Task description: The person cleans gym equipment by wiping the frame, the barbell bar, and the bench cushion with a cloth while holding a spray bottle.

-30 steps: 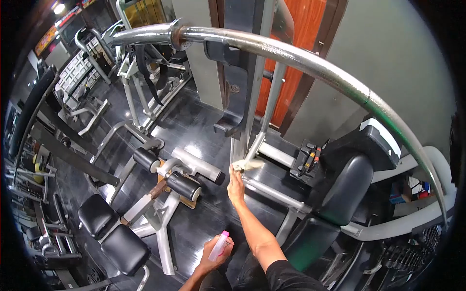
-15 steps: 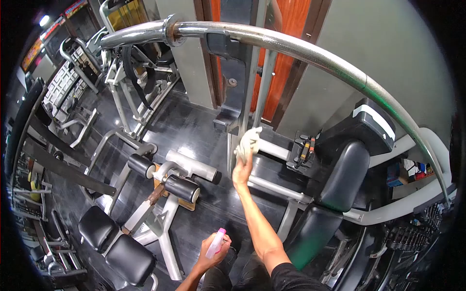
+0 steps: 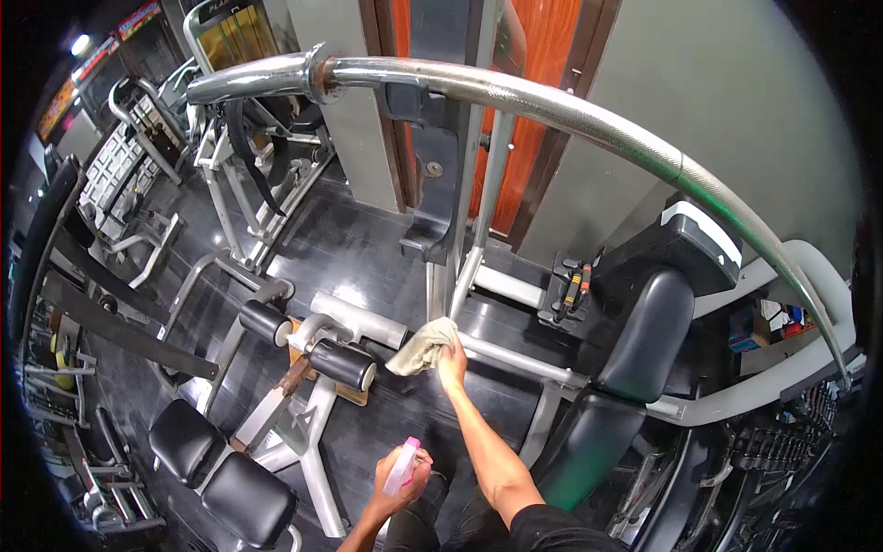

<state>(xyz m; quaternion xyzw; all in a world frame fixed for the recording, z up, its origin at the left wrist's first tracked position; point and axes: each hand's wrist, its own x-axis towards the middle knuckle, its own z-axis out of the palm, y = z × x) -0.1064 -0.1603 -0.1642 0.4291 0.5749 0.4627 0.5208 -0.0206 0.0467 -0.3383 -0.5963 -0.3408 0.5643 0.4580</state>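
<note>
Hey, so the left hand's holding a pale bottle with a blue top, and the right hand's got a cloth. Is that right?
Not quite: the top is pink, not blue, as the head view shows. The left hand does hold the pale bottle, and the right hand has the cloth.

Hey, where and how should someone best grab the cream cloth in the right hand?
Probably pinch the cream cloth by its free left end, coming from the person's left. The right hand grips the opposite side, and the loose fabric spreads leftward from it, leaving that end uncovered.
</note>
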